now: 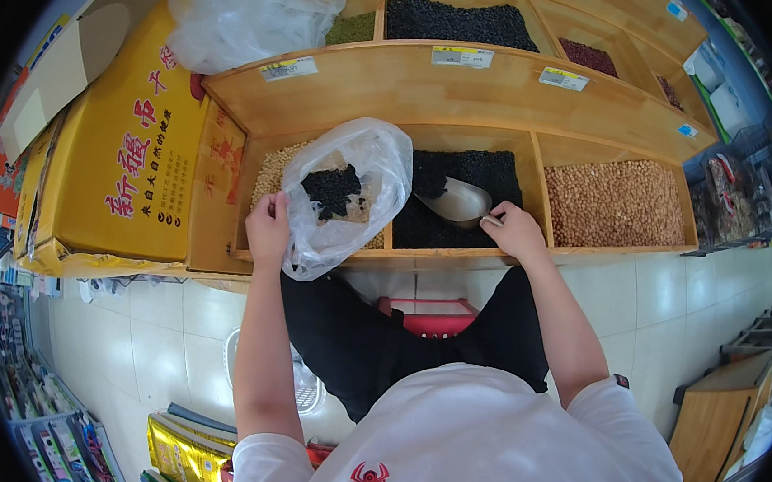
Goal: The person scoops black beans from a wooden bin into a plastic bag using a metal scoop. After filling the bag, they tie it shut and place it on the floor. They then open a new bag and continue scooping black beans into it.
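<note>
My left hand [268, 228] grips the left rim of a clear plastic bag [376, 146], which stands open over a bin of pale beans [275, 165]. Some black beans [331, 189] lie in the bag. My right hand [514, 227] holds the handle of a metal scoop [463, 202]. The scoop points left and carries black beans at its mouth, low over the bin of black beans [489, 165]. A wooden divider parts this bin from light brown beans or nuts [614, 202] on the right.
A yellow cardboard box [127, 146] stands left of the wooden bins. Crumpled clear plastic bags [253, 20] lie at the upper left. Behind a wooden ledge [373, 79] with price tags are bins of green, black [457, 21] and dark red beans [588, 56]. A red stool [433, 315] is below me.
</note>
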The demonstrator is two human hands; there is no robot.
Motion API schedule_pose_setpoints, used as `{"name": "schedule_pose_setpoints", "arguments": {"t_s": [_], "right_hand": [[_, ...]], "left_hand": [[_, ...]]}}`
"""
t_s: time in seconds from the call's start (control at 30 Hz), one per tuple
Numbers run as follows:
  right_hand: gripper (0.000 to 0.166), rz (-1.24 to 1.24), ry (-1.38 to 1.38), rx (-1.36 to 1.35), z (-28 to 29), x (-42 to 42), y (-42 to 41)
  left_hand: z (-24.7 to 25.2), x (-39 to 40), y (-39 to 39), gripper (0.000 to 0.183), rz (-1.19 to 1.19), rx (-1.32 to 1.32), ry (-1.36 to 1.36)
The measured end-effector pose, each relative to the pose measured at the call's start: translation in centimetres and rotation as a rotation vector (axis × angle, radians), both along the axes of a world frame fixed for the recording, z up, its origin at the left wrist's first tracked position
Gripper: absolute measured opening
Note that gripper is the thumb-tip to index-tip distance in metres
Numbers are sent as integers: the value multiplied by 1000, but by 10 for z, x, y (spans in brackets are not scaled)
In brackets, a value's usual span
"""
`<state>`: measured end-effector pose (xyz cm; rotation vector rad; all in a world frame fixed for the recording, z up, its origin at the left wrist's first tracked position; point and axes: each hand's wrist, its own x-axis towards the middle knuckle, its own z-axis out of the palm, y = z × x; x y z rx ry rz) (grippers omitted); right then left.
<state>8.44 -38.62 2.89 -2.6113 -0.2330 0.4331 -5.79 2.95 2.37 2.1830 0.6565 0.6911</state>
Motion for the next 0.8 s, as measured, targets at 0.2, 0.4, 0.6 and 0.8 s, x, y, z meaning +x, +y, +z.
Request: {"name": "schedule_pose_setpoints", "arguments": {"t_s": [0.2,0.4,0.6,0.8], "right_hand": [[37,-54,12,31,-1,-2,-1],[33,-103,-58,152,1,-5,-1],[31,-138,-133,201,6,-10,3],[29,-141,-214,255,3,-15,2]], "left_hand": [[0,-1,0,28,8,18,28],[-3,0,1,29,3,24,3],[2,1,1,30,19,40,56],[2,-1,-2,29,22,9,38]]}}
